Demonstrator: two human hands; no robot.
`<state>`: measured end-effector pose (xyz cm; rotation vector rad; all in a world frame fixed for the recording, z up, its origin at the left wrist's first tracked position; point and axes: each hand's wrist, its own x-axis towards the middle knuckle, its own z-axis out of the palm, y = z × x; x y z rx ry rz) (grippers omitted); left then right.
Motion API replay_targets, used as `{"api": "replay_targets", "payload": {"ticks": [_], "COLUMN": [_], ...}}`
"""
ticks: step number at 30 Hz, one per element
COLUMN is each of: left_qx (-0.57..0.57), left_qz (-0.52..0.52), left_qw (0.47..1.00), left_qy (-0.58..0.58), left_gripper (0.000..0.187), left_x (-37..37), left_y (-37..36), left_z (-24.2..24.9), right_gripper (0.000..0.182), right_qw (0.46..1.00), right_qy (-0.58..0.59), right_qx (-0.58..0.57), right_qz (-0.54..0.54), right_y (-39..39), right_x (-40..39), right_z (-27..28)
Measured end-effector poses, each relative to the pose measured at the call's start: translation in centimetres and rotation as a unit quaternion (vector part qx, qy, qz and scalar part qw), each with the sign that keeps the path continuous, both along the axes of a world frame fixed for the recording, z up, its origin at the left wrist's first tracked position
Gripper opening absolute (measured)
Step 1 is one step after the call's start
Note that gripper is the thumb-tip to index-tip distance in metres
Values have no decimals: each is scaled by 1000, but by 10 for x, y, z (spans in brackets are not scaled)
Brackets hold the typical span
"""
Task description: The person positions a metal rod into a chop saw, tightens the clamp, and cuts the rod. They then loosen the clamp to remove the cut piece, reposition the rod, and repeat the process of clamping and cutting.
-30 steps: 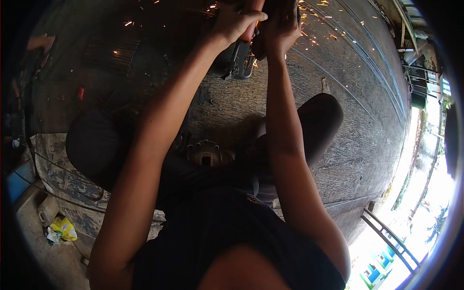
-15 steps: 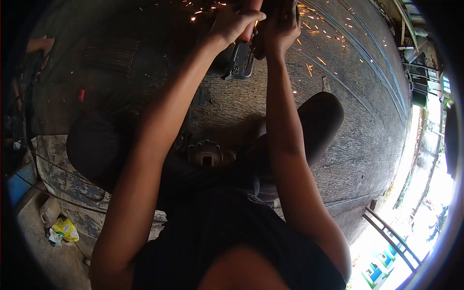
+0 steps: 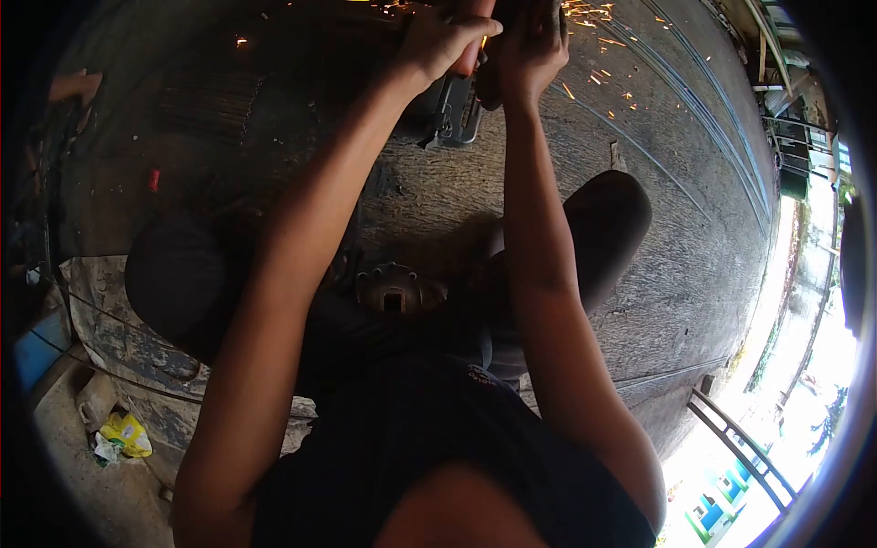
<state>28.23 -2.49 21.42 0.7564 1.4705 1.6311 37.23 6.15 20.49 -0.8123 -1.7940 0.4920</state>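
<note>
At the top edge, my left hand (image 3: 445, 44) is closed on an orange-red cylindrical bar (image 3: 474, 36), its thumb lying across it. Just beside it, my right hand (image 3: 534, 62) has its fingers curled around something dark that I cannot make out. Below the bar, between my wrists, sits a dark metal machine base (image 3: 454, 123) with a bright edge, on a rough, worn board (image 3: 438, 183). Orange sparks (image 3: 598, 14) fly out on both sides of my hands. The upper part of the machine is cut off by the frame.
Long thin metal rods (image 3: 694, 100) lie on the floor at right. Several dark rods (image 3: 210, 100) and a small red object (image 3: 153, 179) lie left. A round metal part (image 3: 395, 290) sits between my legs. Another person's hand (image 3: 80, 87) shows far left. A yellow wrapper (image 3: 128, 435) lies lower left.
The sparks have shifted and look fewer on the left side. Both hands stay nearly in place on what they hold.
</note>
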Motion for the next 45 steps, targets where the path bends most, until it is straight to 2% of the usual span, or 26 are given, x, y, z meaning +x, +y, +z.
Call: {"api": "replay_targets", "payload": {"ticks": [3,12,14,15,17,20,23,24,26,29,32,36,38,42,44,45], "left_qx": [19,-9,32,32,0,21,75,75,7,50,9,23,31,-14,-17,-18], "left_qz": [1,-20,0,0,-25,25,40,41,9,-27,-22,17,25,-9,-4,-3], "left_qw": [1000,1000,999,999,998,999,996,996,1000,998,999,1000,999,1000,1000,1000], "left_qy": [-22,17,-42,-42,56,25,-33,-33,6,26,26,-5,32,-4,26,26], "left_gripper": [21,23,23,23,22,22,25,25,28,28,28,27,28,29,28,28], "left_x": [1,-2,4,1,-7,-1,10,8,2,-4,-4,0,-2,-1,-3,-4], "left_y": [1,3,3,3,5,3,-1,-1,0,-1,1,5,5,-1,0,0], "left_z": [2,-8,-3,-5,-12,-7,4,5,1,-4,-7,-8,-11,-3,-6,-8], "right_gripper": [55,55,55,55,55,55,54,54,54,54,54,53,52,52,53,53], "right_qw": [1000,998,998,998,1000,1000,1000,1000,1000,1000,1000,997,1000,999,999,999], "right_qy": [-5,-1,1,1,-2,-8,-7,-7,-4,-23,-12,4,-18,1,-40,-40], "right_qx": [-4,-60,58,58,29,-16,4,4,26,14,-2,-60,13,-44,33,33], "right_qz": [21,26,-1,-1,8,21,17,18,15,8,23,44,1,15,14,14], "right_y": [3,-9,0,4,0,-5,-3,-2,0,-1,-5,-7,-4,-6,-2,-2], "right_x": [1,2,-1,0,1,2,1,1,0,1,2,2,0,1,1,1], "right_z": [-4,13,1,-6,0,7,5,4,1,1,5,9,4,5,6,5]}}
